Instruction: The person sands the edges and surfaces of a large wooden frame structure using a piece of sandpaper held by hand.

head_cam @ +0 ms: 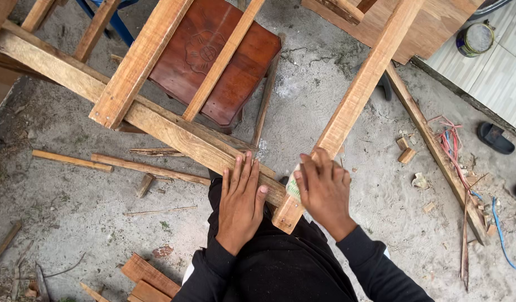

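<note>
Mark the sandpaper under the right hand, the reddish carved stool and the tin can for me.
sandpaper (292, 187), head view, pale edge showing left of the fingers.
reddish carved stool (213, 56), head view, carved seat between the slats.
tin can (475, 39), head view, its lid.

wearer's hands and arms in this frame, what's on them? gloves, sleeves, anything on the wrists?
No gloves: both the left hand and the right hand are bare. Long black sleeves of soft fabric cover both arms down to the wrists, and the cuffs sit snug. No rings, watch or bands visible. Nails are short.
</note>
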